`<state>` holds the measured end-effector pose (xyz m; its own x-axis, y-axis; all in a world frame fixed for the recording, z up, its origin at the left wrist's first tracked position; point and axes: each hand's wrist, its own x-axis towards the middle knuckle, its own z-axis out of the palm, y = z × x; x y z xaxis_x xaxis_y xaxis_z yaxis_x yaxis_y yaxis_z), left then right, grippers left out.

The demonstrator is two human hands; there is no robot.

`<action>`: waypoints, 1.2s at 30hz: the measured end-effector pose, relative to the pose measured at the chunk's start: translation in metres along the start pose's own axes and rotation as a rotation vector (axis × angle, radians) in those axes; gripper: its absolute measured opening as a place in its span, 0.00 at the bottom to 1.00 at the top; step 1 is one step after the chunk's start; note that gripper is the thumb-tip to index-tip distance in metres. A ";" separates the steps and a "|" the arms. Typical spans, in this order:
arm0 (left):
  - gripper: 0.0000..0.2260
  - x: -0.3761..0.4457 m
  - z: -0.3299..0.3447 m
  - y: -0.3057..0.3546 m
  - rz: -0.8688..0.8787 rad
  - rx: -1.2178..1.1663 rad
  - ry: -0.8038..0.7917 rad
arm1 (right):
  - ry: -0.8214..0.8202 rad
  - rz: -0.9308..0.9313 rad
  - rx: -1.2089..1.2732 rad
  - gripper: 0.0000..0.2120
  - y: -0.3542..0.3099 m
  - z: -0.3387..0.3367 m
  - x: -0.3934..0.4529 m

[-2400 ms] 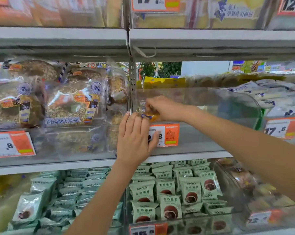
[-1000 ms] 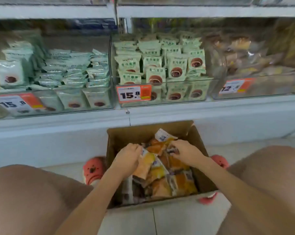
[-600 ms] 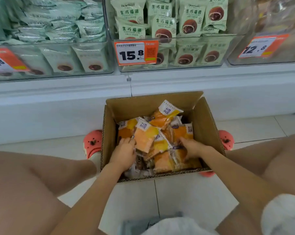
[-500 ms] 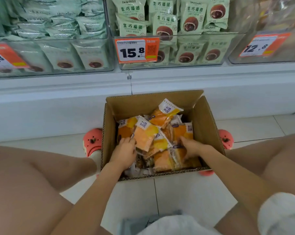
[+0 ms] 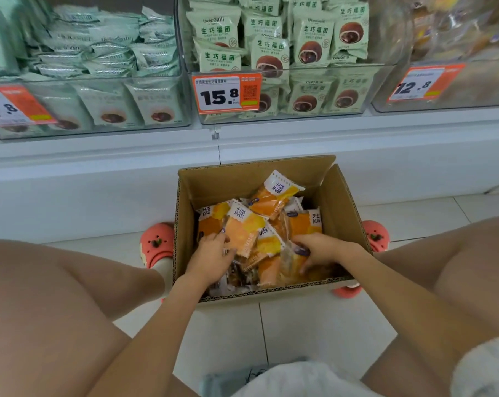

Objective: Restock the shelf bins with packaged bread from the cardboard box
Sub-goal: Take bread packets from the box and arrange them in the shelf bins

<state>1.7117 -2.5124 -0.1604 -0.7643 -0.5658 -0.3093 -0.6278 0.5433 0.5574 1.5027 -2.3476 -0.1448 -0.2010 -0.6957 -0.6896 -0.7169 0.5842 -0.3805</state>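
An open cardboard box stands on the tiled floor between my knees, holding several orange and white bread packets. Both of my hands are inside it. My left hand grips the lower edge of an orange packet at the box's left side. My right hand lies on the packets at the right, fingers curled over a clear-wrapped packet; how firmly it holds is unclear. Above, clear shelf bins hold green packaged buns.
A white shelf base runs behind the box. Orange price tags hang on the bin fronts. My pink shoes flank the box. A bin at the right holds clear-wrapped bread.
Earlier my hands were at an upper shelf bin; since then I have crouched and both hands have gone into the box. In the last half second they shifted only slightly among the packets.
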 end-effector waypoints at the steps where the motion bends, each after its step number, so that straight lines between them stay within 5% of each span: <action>1: 0.19 -0.001 -0.002 0.008 0.017 -0.061 0.014 | 0.052 -0.055 0.084 0.28 -0.008 -0.004 -0.002; 4: 0.21 -0.011 -0.011 0.040 0.028 -0.387 -0.089 | 0.158 -0.197 0.321 0.18 -0.041 -0.019 -0.013; 8: 0.11 -0.017 -0.018 0.057 -0.056 -0.778 -0.299 | 0.228 -0.280 0.422 0.15 -0.063 -0.028 -0.019; 12: 0.15 -0.011 -0.028 0.052 -0.151 -0.866 -0.226 | 0.277 -0.224 0.494 0.21 -0.057 -0.044 -0.029; 18: 0.20 -0.008 -0.063 0.063 -0.084 -1.021 -0.176 | 0.321 -0.236 0.488 0.07 -0.063 -0.086 -0.054; 21: 0.13 -0.003 -0.100 0.083 0.017 -1.026 -0.105 | 0.437 -0.253 0.518 0.07 -0.083 -0.125 -0.072; 23: 0.05 0.001 -0.132 0.102 0.092 -1.013 -0.019 | 0.507 -0.300 0.470 0.14 -0.102 -0.159 -0.088; 27: 0.10 0.008 -0.217 0.151 0.274 -0.934 0.185 | 0.662 -0.417 0.273 0.19 -0.149 -0.240 -0.136; 30: 0.08 0.010 -0.283 0.182 0.495 -0.872 0.572 | 0.958 -0.558 0.169 0.15 -0.182 -0.307 -0.188; 33: 0.17 0.014 -0.339 0.205 0.672 -0.219 1.167 | 1.327 -0.699 0.115 0.15 -0.212 -0.377 -0.239; 36: 0.20 0.046 -0.383 0.236 0.771 0.244 1.301 | 1.599 -0.728 -0.106 0.16 -0.237 -0.441 -0.264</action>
<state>1.5849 -2.6478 0.2519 -0.3320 -0.1706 0.9277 -0.2583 0.9624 0.0846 1.4313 -2.4864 0.3987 -0.2011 -0.5075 0.8378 -0.9742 0.0139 -0.2254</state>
